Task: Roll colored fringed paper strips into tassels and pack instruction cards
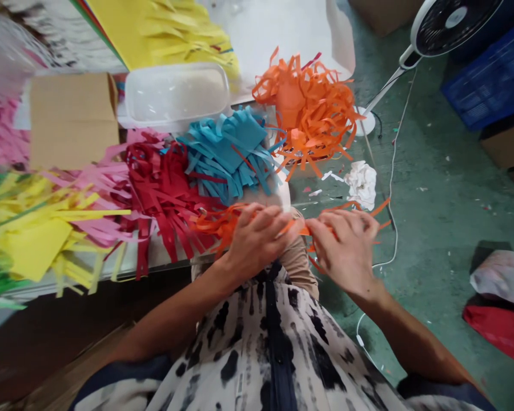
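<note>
Over my lap, at the table's near corner, my left hand [261, 231] and my right hand [345, 242] grip one piece of orange fringed paper [300, 229]. A short stretch of it shows between the two hands, and cut strips stick out past both of them. My fingers are curled around it and hide most of its middle. Just left of my left hand lies a pile of dark red fringed paper [167, 200]. Blue fringed paper [229, 154] sits beyond it. A loose heap of orange fringed paper [304, 108] rests at the table's right edge.
Yellow fringed paper [43, 234] and pink strips [107, 188] cover the table's left. Behind them are a brown cardboard piece [72, 120] and a clear plastic container [177, 94]. A fan [454, 20], crumpled white paper [361, 184] and a cable [394, 171] are on the right.
</note>
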Tool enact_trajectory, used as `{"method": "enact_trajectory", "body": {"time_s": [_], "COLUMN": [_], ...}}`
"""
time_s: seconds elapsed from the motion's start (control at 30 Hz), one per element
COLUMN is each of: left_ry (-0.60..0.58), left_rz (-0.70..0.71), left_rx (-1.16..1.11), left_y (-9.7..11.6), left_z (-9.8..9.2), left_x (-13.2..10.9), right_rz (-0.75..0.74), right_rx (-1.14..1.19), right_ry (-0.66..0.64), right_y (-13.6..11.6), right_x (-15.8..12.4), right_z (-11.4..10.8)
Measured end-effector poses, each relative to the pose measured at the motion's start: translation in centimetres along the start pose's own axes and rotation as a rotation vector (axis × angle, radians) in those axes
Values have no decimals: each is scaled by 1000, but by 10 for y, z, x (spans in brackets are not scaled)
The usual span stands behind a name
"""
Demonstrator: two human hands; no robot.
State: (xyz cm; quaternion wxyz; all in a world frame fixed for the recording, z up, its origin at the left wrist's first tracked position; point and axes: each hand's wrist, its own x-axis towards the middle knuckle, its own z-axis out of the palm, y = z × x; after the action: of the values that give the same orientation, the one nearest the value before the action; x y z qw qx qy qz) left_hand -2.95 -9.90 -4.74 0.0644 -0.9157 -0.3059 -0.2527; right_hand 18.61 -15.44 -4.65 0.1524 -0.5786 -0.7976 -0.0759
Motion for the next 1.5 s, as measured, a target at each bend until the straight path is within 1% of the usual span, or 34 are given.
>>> {"method": "enact_trajectory", "body": {"time_s": [0.03, 0.07, 0.1, 0.17, 0.23, 0.3, 0.33, 0.4, 0.43, 0.47, 0.57, 0.63, 0.73, 0.83, 0.93, 1.07, 1.23, 1.4, 1.5], "left_ry": [-6, -31, -60, -114, -127, -85, -46, 24, 34, 10, -174, -271, -325, -312, -301, -283, -275, -280, -251], "left_rz": [85, 142, 167, 181, 185, 150, 125, 92, 85, 86, 116, 137, 148, 155, 134, 130, 115, 94, 41], "left_rx": [-23, -47, -66, -94, -96, -50, -25, -14, -34, -70, -138, -128, -74, -59, -52, -8, 7, 14, -30], "left_y": [-1, -3, -8, -23, -42, -55, -57, -50, -42, -33, -8, -1, -3, -6, -5, -2, -1, -8, -16], "left_z": [0, -1, -3, -12, -25, -38, -43, -46, -44, -39, -19, -8, -1, -2, -3, 0, 4, 0, -5], "left_x": [-1, -3, -6, -17, -32, -42, -44, -39, -34, -26, -4, 5, 7, 3, 2, 5, 6, -1, -9], "right_rz": [-69, -123, -156, -167, -165, -162, -158, -149, -143, -137, -123, -118, -124, -137, -170, -192, -199, -179, -143], "right_rx": [20, 42, 65, 95, 117, 152, 175, 220, 232, 236, 221, 215, 213, 190, 157, 151, 148, 129, 147], "right_ry": [32, 53, 60, 54, 65, 72, 74, 60, 51, 36, -16, -41, -55, -61, -44, -4, -8, -5, -36], "right_y": [0, 2, 4, 12, 21, 27, 29, 29, 28, 26, 22, 21, 19, 19, 20, 19, 15, 20, 25], "right_x": [-2, -5, -9, -17, -25, -29, -30, -28, -26, -23, -15, -10, -4, 4, 10, 13, 15, 13, 9], "right_z": [2, 3, 4, 4, 3, 2, 1, 0, -1, -2, -6, -9, -11, -8, -5, -3, 2, 3, -2]}}
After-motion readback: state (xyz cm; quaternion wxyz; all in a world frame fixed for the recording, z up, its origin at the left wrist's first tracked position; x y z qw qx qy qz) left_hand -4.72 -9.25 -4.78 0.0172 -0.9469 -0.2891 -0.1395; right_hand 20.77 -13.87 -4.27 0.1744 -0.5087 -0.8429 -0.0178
